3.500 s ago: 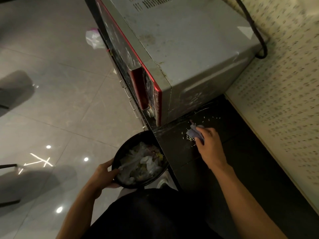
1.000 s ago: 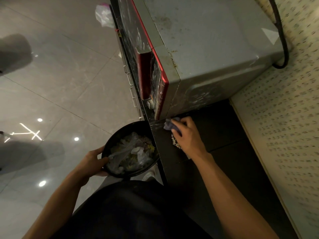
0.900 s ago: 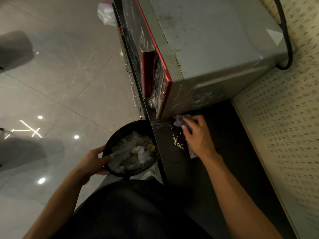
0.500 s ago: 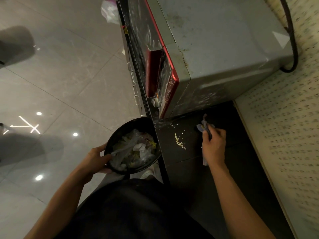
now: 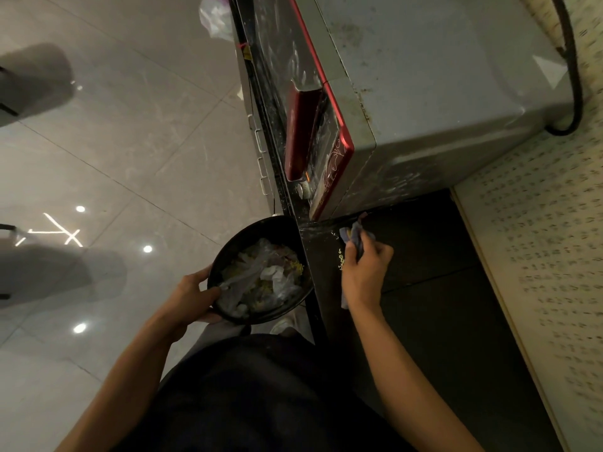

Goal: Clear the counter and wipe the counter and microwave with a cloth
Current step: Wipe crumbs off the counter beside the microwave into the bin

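Observation:
A grey microwave (image 5: pixel 424 102) with a red-trimmed door stands on the dark counter (image 5: pixel 434 256). My right hand (image 5: pixel 363 272) grips a small bluish cloth (image 5: pixel 354 233) and presses it on the counter just below the microwave's front corner. A few yellowish crumbs (image 5: pixel 341 259) lie on the counter beside that hand's left side. My left hand (image 5: pixel 192 293) holds a black bowl (image 5: pixel 228 256) full of plastic wrap and food scraps, level with the counter's front edge.
A patterned wall (image 5: pixel 541 256) bounds the counter on the right. A black power cord (image 5: pixel 572 76) loops behind the microwave. A crumpled plastic bag (image 5: pixel 215 17) lies on the glossy tiled floor (image 5: pixel 114 141) at the left.
My right hand has swept the cloth leftwards across the counter, back to the crumbs near the front edge. The bowl stays in my left hand at the edge.

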Demonstrator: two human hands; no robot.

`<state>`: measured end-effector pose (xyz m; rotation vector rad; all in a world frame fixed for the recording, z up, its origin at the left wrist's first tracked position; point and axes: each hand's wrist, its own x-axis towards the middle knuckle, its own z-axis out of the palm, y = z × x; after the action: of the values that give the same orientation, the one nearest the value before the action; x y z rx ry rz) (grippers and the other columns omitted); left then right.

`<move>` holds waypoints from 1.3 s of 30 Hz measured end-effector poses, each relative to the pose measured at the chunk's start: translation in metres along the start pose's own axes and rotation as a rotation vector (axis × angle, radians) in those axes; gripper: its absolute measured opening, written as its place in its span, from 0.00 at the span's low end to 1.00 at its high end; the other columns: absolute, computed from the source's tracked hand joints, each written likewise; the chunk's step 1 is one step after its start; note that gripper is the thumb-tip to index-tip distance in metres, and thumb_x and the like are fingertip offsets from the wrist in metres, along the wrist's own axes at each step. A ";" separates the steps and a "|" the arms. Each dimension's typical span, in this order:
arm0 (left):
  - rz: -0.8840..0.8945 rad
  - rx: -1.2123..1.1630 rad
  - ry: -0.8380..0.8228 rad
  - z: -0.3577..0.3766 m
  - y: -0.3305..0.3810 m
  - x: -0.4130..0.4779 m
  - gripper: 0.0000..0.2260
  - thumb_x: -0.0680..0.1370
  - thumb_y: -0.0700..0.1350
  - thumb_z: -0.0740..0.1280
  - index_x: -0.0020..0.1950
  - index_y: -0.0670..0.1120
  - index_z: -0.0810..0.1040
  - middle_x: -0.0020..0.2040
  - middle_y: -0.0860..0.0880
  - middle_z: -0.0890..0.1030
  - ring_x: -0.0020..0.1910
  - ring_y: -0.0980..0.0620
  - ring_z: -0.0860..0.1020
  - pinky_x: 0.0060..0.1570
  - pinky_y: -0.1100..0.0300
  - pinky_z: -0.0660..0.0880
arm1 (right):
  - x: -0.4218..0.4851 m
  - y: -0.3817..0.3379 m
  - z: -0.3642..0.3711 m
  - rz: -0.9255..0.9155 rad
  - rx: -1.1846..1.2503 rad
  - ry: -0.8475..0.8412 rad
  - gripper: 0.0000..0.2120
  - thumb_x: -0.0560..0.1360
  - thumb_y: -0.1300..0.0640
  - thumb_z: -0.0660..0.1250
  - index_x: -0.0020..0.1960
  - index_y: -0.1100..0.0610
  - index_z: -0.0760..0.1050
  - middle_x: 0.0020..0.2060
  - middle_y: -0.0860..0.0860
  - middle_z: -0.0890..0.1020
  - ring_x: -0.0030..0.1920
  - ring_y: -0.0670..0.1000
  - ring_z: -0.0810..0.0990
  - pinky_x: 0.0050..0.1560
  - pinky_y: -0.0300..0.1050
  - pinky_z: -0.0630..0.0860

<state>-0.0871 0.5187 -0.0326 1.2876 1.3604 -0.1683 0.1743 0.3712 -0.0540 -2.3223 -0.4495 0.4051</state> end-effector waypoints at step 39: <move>0.024 -0.073 -0.005 0.005 -0.008 -0.003 0.25 0.81 0.36 0.65 0.77 0.53 0.68 0.54 0.39 0.82 0.41 0.46 0.87 0.39 0.52 0.85 | 0.055 -0.003 -0.028 0.065 -0.101 -0.030 0.14 0.83 0.59 0.59 0.67 0.56 0.74 0.68 0.54 0.68 0.60 0.52 0.77 0.51 0.37 0.71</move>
<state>-0.0910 0.5104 -0.0369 1.2417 1.3340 -0.1045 0.2346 0.3797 -0.0412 -2.4367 -0.4193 0.4588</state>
